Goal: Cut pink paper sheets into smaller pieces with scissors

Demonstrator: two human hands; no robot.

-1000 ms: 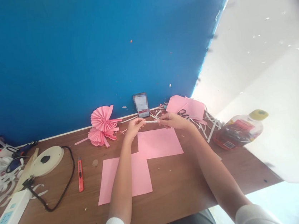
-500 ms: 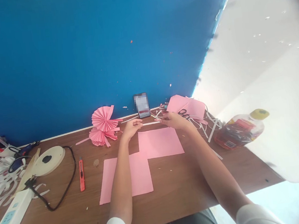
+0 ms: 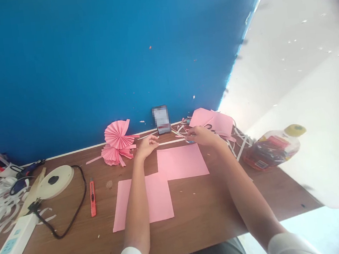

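Note:
A narrow white strip (image 3: 172, 141) runs level between my two hands, just above the far edge of a pink sheet of paper (image 3: 182, 162). Its left end is pinched in the fingers of my left hand (image 3: 148, 145). My right hand (image 3: 201, 135) has its fingers closed at the other end, though the fingertips are partly hard to make out. A second pink sheet (image 3: 159, 197) lies nearer, overlapped at its corner by the first and partly covered by my left forearm. Two folded pink paper fans (image 3: 118, 135) stand left of my left hand.
A phone (image 3: 161, 119) leans on the blue wall. Behind my right hand are pink papers (image 3: 218, 121), scissors and white scraps. A bottle (image 3: 272, 148) stands right. Leftward lie a red utility knife (image 3: 92, 197), a tape roll (image 3: 56, 182) and a power strip (image 3: 12, 251).
My hands have moved slightly farther apart, the right one shifting rightward, and more of the white strip shows between them. The pink sheets have stayed in place.

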